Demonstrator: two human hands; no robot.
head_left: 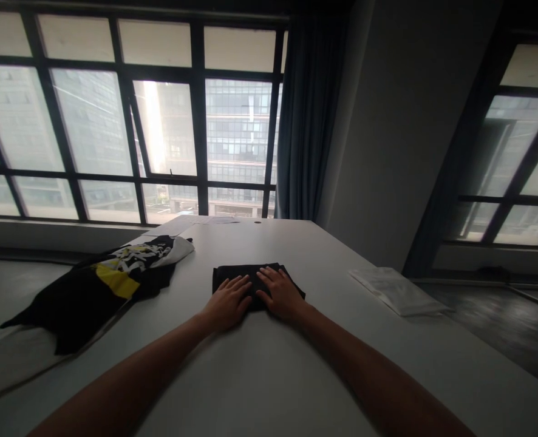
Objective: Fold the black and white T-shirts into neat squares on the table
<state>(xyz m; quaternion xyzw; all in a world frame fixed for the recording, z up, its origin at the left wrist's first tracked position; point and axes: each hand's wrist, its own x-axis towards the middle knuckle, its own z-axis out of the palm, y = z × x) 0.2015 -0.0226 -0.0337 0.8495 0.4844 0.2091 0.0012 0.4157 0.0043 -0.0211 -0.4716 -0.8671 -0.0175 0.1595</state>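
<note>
A folded black cloth [255, 272] lies on the white table [269, 376], in front of me. My left hand [229, 301] rests flat on its left part, fingers spread and pointing away from me. On the right part lies my right hand [282, 294], palm down with its fingers apart. The two thumbs point towards each other with a small gap between them. Both hands hide some of the cloth's near side.
To the left, black clothing [82, 303] with yellow and white patterns spreads to the table's edge. A flat, whitish clear packet [399, 291] lies near the right edge. Papers [173, 226] are at the far left end, by the windows.
</note>
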